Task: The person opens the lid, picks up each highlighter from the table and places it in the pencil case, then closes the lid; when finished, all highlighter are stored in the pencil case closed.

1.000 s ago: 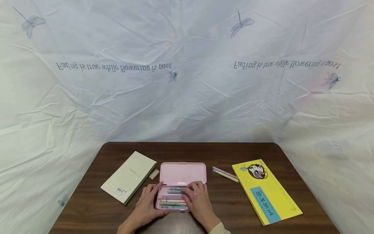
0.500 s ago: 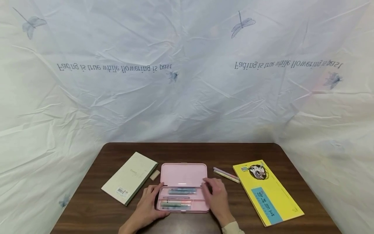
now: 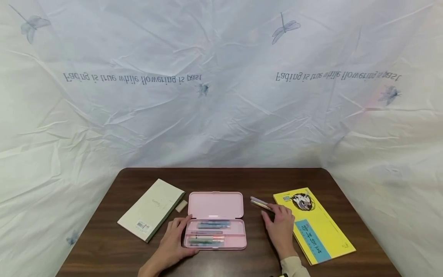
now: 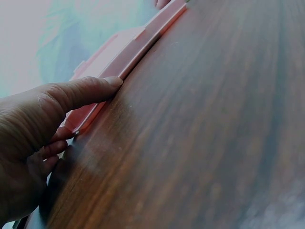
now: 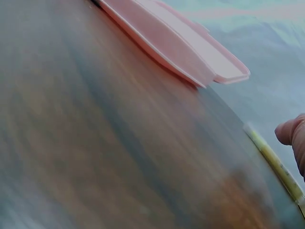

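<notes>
A pink pencil case lies with its lid raised, several pens and markers in its two compartments. My left hand holds the case at its left end, thumb along the front wall and fingers round the far corner; in the left wrist view the thumb presses the case's pink side. To the right of the case, my right hand reaches over two slim pens, one purplish and one yellowish, its fingertips at their near end and the thumb apart. In the right wrist view the yellow pen lies beside the thumb.
A cream notebook lies at the left, with a small eraser between it and the case. On the right, a yellow booklet with a blue label lies close by my right hand. A pale printed curtain hangs behind the table.
My right hand has left the inside of the pencil case and moved right to the two pens. The left hand has stayed on the case.
</notes>
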`<action>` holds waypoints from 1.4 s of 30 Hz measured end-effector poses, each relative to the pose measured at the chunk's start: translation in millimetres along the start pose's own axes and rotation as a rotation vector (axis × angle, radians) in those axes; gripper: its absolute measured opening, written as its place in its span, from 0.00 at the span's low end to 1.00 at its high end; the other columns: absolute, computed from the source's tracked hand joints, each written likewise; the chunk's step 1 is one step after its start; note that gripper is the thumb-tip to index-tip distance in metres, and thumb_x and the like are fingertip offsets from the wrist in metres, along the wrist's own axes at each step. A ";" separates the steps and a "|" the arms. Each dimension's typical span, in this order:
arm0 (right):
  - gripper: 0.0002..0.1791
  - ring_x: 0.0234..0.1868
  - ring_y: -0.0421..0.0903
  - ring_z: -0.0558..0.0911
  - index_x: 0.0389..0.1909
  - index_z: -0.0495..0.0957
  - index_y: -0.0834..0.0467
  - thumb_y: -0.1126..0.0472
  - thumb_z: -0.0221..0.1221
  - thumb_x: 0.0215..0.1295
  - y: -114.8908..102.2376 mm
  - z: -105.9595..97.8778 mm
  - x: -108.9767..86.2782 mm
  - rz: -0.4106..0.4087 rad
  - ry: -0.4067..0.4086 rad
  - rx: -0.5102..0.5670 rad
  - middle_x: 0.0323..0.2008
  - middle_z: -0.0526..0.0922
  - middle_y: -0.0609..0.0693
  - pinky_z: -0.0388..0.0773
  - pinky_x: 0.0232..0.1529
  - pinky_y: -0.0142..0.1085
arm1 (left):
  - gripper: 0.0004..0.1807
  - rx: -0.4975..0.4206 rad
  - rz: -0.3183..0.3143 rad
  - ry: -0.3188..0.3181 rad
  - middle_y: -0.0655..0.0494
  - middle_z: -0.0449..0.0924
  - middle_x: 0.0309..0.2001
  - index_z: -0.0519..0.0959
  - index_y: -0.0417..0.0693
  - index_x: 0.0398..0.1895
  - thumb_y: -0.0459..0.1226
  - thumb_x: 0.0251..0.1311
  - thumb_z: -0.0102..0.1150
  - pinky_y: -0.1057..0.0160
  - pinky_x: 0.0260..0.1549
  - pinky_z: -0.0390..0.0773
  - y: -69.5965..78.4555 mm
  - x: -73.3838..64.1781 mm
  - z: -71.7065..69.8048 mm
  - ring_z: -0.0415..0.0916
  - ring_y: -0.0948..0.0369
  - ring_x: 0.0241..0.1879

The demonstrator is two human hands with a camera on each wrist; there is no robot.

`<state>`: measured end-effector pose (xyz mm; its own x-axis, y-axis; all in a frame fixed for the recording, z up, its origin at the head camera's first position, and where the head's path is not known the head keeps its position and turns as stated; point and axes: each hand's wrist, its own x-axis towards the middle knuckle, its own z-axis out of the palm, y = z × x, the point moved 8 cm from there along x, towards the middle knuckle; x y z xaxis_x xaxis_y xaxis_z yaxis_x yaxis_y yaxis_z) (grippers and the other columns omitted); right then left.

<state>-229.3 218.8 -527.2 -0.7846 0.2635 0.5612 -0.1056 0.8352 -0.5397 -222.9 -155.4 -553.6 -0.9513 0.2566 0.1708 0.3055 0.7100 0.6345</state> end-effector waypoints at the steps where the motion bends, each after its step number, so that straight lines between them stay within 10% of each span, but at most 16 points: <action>1: 0.20 0.51 0.64 0.75 0.48 0.86 0.62 0.62 0.79 0.56 1.6 -1.1 0.8 -0.004 0.006 0.002 0.45 0.84 0.62 0.66 0.55 0.58 | 0.60 0.001 -0.001 -0.001 0.57 0.72 0.60 0.71 0.53 0.77 0.61 0.36 0.85 0.50 0.51 0.74 -0.1 -0.1 0.2 0.65 0.55 0.61; 42: 0.13 0.56 0.67 0.71 0.46 0.89 0.62 0.61 0.74 0.64 23.7 -2.0 4.5 0.103 -0.131 -0.108 0.50 0.77 0.65 0.60 0.58 0.62 | 0.60 -0.017 -0.034 -0.034 0.58 0.71 0.60 0.70 0.54 0.77 0.61 0.37 0.85 0.48 0.54 0.73 -2.0 0.2 1.8 0.63 0.55 0.62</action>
<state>-234.1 240.8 -536.1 -0.8615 0.2906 0.4163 0.0398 0.8562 -0.5152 -223.6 -155.6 -556.2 -0.9591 0.2548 0.1236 0.2721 0.7078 0.6519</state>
